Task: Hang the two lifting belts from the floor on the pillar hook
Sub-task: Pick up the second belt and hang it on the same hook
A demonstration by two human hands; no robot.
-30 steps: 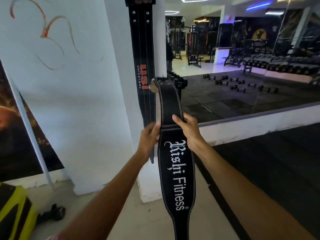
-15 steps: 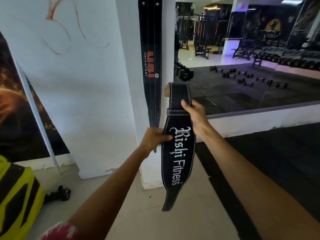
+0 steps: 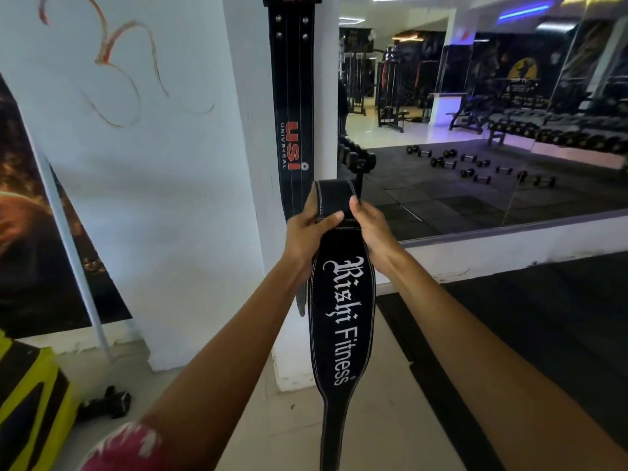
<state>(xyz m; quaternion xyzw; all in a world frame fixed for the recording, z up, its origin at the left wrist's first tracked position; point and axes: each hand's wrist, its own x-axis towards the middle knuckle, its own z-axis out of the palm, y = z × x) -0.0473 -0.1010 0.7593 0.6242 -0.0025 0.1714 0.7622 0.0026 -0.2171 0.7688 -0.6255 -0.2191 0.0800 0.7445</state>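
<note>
A black lifting belt with white "Rishi Fitness" lettering [image 3: 343,321] hangs down in front of me. Its upper end is folded over, and both hands pinch it there: my left hand [image 3: 311,229] on the left edge, my right hand [image 3: 368,222] on the right edge. A second black belt marked "USI Universal" [image 3: 292,107] hangs flat against the white pillar [image 3: 248,130], its top running out of the frame. The hook is hidden above the view. The held belt's fold sits just right of the hanging belt's lower part.
A large wall mirror [image 3: 475,130] on the right reflects dumbbells and gym machines. Black rubber matting [image 3: 543,334] covers the floor on the right. A yellow and black object [image 3: 30,402] and a small dark item [image 3: 105,401] lie at the lower left, by a wall poster [image 3: 34,232].
My left hand has moved up from the belt's wide lettered part to the folded top beside my right hand. The view has tilted up a little.
</note>
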